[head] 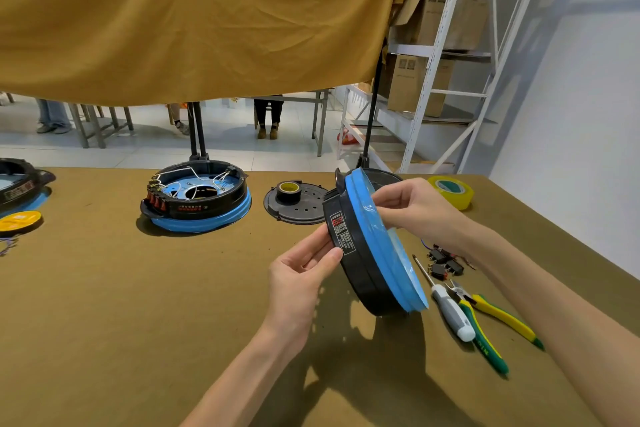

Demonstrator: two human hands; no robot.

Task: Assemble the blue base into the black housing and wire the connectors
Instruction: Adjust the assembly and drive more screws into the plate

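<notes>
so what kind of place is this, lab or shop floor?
Looks like a small assembly workshop, probably with storage attached. A wired unit sits finished on the bench, hand tools like pliers lie ready, and metal shelving holds cardboard boxes.

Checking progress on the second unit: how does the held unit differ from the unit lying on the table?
The held unit is tilted on edge between both hands; the table unit lies flat, untouched. The table unit shows white wires and red switches; the held unit's inside faces away. Both pair a black housing with a blue base.
</notes>
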